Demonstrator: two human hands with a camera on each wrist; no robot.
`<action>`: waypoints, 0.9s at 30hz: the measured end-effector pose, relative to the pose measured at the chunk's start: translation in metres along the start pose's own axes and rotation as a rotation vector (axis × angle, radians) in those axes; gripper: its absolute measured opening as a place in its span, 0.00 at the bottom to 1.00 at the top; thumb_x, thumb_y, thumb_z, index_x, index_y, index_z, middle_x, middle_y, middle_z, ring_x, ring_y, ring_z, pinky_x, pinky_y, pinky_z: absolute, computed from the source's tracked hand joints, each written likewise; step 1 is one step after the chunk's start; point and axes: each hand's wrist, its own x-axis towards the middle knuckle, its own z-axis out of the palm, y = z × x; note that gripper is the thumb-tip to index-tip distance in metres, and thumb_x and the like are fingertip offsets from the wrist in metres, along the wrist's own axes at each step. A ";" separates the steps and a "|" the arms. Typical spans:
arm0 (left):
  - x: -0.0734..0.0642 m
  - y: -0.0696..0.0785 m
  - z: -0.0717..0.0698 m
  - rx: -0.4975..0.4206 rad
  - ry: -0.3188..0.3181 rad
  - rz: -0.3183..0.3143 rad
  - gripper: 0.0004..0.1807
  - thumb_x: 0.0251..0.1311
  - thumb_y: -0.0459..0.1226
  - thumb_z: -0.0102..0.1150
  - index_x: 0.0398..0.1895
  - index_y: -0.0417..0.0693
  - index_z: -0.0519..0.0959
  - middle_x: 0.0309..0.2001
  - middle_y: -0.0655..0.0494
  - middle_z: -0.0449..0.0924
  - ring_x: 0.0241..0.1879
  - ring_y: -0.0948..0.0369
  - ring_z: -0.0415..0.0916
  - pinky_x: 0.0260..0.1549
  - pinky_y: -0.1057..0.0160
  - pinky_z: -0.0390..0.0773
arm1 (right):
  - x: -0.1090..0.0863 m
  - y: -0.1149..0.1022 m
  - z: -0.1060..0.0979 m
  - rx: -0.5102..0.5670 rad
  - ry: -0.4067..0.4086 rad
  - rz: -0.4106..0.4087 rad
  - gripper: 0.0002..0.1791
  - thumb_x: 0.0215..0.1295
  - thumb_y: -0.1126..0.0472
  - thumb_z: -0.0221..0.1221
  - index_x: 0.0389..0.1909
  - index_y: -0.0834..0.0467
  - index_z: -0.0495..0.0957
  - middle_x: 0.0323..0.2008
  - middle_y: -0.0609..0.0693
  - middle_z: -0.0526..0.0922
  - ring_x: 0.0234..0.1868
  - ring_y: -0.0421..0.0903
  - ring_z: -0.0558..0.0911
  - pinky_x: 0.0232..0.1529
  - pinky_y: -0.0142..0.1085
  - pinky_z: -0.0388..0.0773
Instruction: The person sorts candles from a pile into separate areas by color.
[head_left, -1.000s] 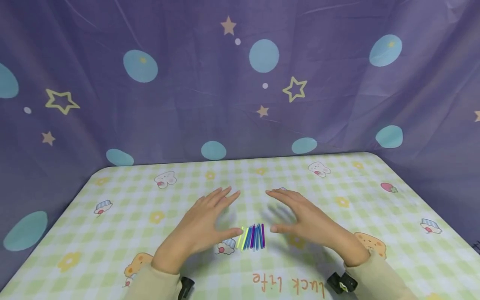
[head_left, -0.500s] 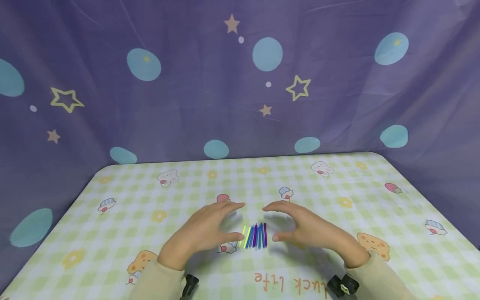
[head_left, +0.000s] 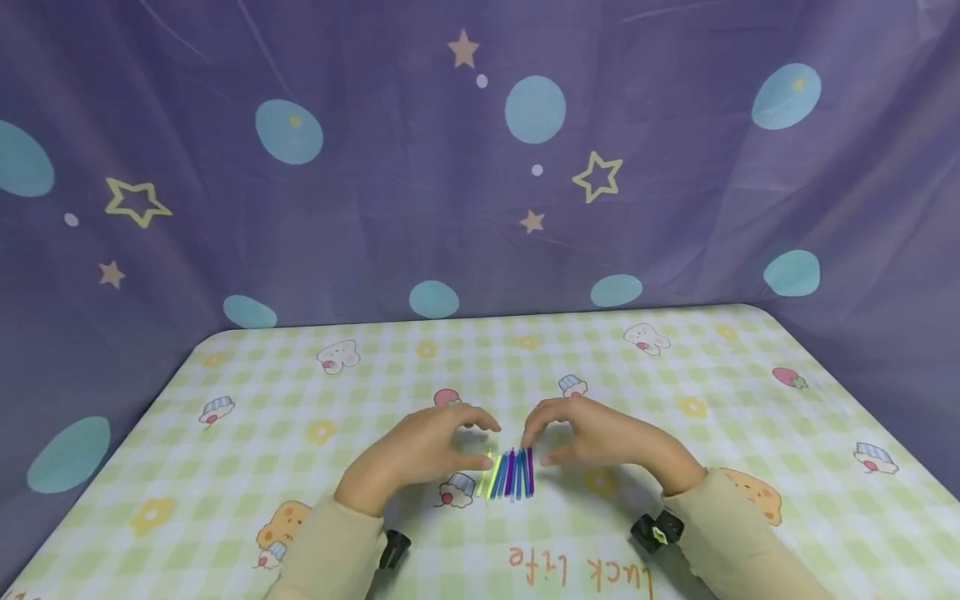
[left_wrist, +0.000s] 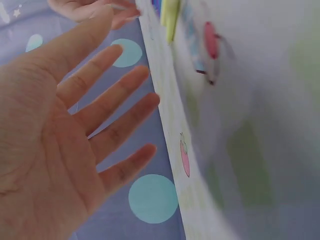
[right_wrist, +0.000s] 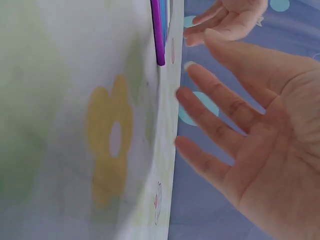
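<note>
A row of several thin coloured sticks [head_left: 513, 473] lies side by side on the table, yellow at the left, then blue and purple. My left hand [head_left: 420, 446] hovers at the yellow end, fingers gently bent and thumb tip overlapping the yellow sticks in the head view. On the other side is my right hand [head_left: 600, 433], its fingers arched and its fingertips close to the outer purple stick [right_wrist: 158, 37]. Both wrist views show spread fingers with nothing held. The left wrist view catches the yellow sticks [left_wrist: 171, 20] at its top edge.
A green-and-white checked cloth [head_left: 262, 433] with printed cupcakes, flowers and bears covers the table. Behind it hangs a purple curtain [head_left: 375, 208] with stars and blue dots. Black wrist cameras [head_left: 657, 531] sit at both sleeves.
Both hands have come lower and closer together around the sticks, and their fingers have bent more. The sticks lie as before.
</note>
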 end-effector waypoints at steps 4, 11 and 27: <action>0.010 -0.001 0.000 -0.081 -0.037 -0.021 0.16 0.60 0.46 0.69 0.51 0.57 0.82 0.49 0.64 0.82 0.52 0.58 0.76 0.50 0.51 0.74 | 0.008 0.004 -0.001 0.012 -0.037 0.036 0.12 0.56 0.69 0.69 0.42 0.57 0.85 0.42 0.44 0.84 0.47 0.46 0.81 0.54 0.44 0.76; 0.016 0.001 0.001 -0.069 -0.057 -0.026 0.11 0.62 0.44 0.67 0.47 0.57 0.83 0.43 0.65 0.82 0.47 0.60 0.77 0.49 0.53 0.74 | 0.010 0.006 -0.001 -0.028 -0.066 0.051 0.13 0.53 0.69 0.71 0.40 0.56 0.86 0.42 0.42 0.81 0.48 0.43 0.79 0.56 0.40 0.74; 0.018 -0.002 0.005 -0.060 -0.073 -0.023 0.14 0.59 0.44 0.69 0.48 0.56 0.83 0.42 0.67 0.82 0.45 0.62 0.77 0.47 0.55 0.75 | 0.011 0.004 0.007 -0.180 -0.100 0.093 0.11 0.53 0.65 0.72 0.38 0.53 0.86 0.38 0.37 0.77 0.45 0.38 0.75 0.54 0.36 0.73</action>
